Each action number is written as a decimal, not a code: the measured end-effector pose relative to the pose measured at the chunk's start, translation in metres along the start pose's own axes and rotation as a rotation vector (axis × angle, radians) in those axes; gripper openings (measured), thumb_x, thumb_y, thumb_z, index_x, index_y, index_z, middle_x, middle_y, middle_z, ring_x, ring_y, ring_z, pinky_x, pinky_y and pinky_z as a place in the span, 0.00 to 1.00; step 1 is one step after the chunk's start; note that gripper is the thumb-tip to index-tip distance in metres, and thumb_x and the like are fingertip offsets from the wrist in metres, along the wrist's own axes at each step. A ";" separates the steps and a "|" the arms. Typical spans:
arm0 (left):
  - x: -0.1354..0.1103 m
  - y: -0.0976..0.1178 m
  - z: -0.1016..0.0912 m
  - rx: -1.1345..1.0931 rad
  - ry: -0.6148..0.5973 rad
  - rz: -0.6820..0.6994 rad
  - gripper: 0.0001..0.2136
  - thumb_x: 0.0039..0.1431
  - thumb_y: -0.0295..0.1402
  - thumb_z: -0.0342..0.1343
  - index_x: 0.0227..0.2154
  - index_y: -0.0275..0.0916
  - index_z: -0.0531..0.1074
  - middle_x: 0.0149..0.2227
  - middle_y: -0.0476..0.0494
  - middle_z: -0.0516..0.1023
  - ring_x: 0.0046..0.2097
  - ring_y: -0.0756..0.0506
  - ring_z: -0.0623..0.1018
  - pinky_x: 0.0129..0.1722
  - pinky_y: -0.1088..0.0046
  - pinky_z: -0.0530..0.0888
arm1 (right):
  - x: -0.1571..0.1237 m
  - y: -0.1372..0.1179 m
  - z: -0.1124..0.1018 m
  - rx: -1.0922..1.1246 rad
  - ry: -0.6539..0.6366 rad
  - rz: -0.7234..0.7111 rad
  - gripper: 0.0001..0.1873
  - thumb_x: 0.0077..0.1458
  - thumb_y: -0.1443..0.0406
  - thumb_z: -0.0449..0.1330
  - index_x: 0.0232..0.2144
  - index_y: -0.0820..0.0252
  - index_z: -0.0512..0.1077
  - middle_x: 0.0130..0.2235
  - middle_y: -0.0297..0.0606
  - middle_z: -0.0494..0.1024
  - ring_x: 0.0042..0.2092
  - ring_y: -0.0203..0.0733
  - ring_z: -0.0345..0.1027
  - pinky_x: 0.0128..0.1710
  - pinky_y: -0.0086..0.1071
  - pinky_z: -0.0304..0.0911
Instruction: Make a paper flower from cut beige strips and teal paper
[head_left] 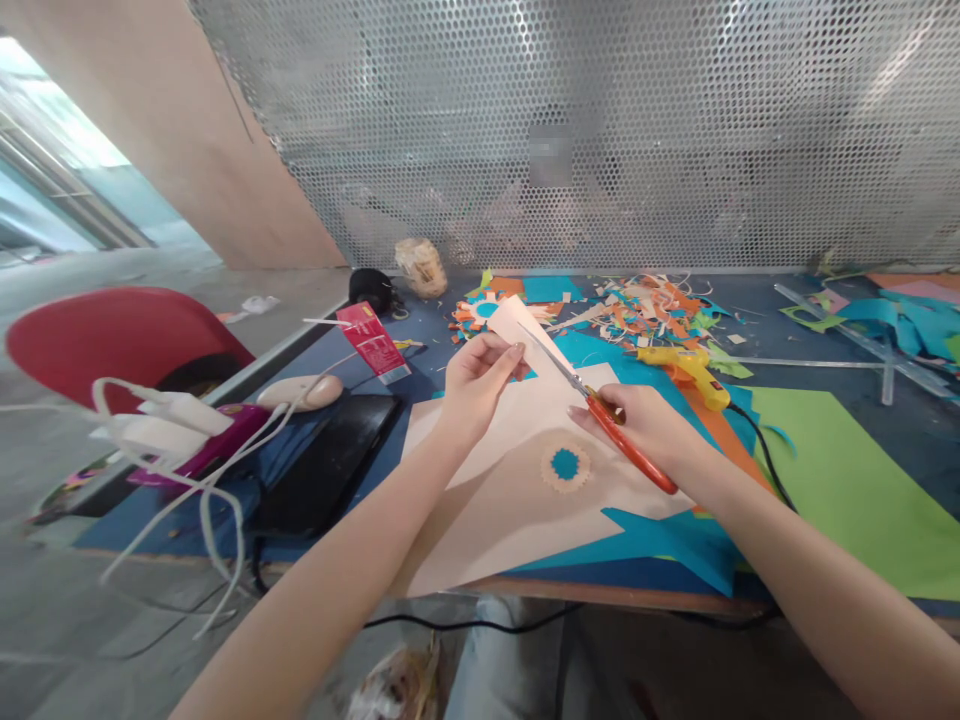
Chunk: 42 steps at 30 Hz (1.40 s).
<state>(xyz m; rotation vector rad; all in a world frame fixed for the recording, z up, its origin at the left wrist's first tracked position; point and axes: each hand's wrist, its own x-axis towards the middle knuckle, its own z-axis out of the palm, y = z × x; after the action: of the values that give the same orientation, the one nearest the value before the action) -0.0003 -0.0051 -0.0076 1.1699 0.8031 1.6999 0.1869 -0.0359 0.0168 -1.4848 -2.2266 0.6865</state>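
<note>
Pale paper piece (pixel 512 318), raised over the middle of the desk (pixel 900 430), is pinched between the thumb and fingers of the left hand (pixel 487 378). Cutting looks to be underway on it: one toothed round piece with a blue centre (pixel 565 464) lies finished, by the look of it, while the held piece shows no teeth and seems to have its shaping ahead. It is smooth, plain and narrow, tilted up toward the left. Scissors (pixel 624 440) with orange handles sit in the right hand (pixel 637 415), fingers curled around the grips; their blades lie along the paper's edge, though they are too fine here to tell whether they bite into it. Below both hands spreads a large pale sheet (pixel 480 510), overlapping blue paper (pixel 652 540). Just beyond, to the right, rests a yellow glue gun (pixel 682 368), with a green sheet (pixel 847 490) beside its cord and a heap of coloured scraps (pixel 652 310) behind.
</note>
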 end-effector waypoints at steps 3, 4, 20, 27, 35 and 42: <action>0.000 0.000 0.000 0.003 0.004 0.000 0.12 0.38 0.36 0.65 0.20 0.36 0.68 0.18 0.54 0.70 0.21 0.55 0.71 0.24 0.81 0.69 | 0.001 0.000 0.000 -0.017 0.003 -0.004 0.25 0.48 0.44 0.49 0.19 0.59 0.61 0.22 0.32 0.63 0.22 0.32 0.52 0.22 0.26 0.47; 0.000 0.000 0.000 0.003 0.005 -0.002 0.12 0.38 0.35 0.65 0.20 0.36 0.68 0.18 0.54 0.70 0.21 0.55 0.71 0.24 0.81 0.69 | 0.001 0.000 0.000 -0.024 0.005 -0.003 0.25 0.48 0.44 0.49 0.18 0.59 0.60 0.21 0.32 0.63 0.22 0.32 0.52 0.22 0.26 0.47; 0.000 -0.002 -0.003 0.114 0.009 0.100 0.08 0.46 0.37 0.61 0.22 0.38 0.70 0.22 0.53 0.70 0.22 0.55 0.69 0.23 0.80 0.67 | 0.001 0.002 0.002 -0.073 0.018 0.027 0.26 0.47 0.42 0.49 0.19 0.59 0.62 0.21 0.34 0.63 0.22 0.33 0.51 0.20 0.27 0.43; -0.001 -0.001 0.001 0.019 -0.028 0.067 0.08 0.45 0.37 0.61 0.28 0.41 0.72 0.30 0.49 0.76 0.32 0.50 0.75 0.30 0.75 0.71 | -0.001 -0.003 -0.002 0.039 -0.057 0.034 0.25 0.46 0.44 0.51 0.19 0.60 0.60 0.22 0.33 0.63 0.23 0.32 0.53 0.22 0.26 0.46; -0.003 0.008 0.006 -0.115 -0.019 -0.035 0.09 0.40 0.36 0.63 0.24 0.41 0.71 0.29 0.49 0.76 0.31 0.49 0.75 0.29 0.74 0.73 | -0.005 -0.005 -0.006 0.316 -0.198 0.000 0.23 0.47 0.46 0.52 0.21 0.61 0.61 0.21 0.29 0.59 0.23 0.30 0.52 0.21 0.25 0.47; -0.004 0.009 0.004 -0.084 0.006 -0.034 0.09 0.39 0.37 0.63 0.23 0.41 0.71 0.30 0.48 0.77 0.35 0.48 0.76 0.34 0.73 0.74 | -0.008 -0.011 -0.006 0.359 -0.211 0.012 0.22 0.46 0.47 0.54 0.19 0.60 0.58 0.19 0.28 0.55 0.21 0.29 0.49 0.19 0.25 0.45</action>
<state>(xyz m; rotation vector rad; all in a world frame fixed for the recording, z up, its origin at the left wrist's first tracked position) 0.0017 -0.0125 0.0006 1.0887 0.7444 1.6940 0.1851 -0.0453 0.0273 -1.2962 -2.0964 1.2238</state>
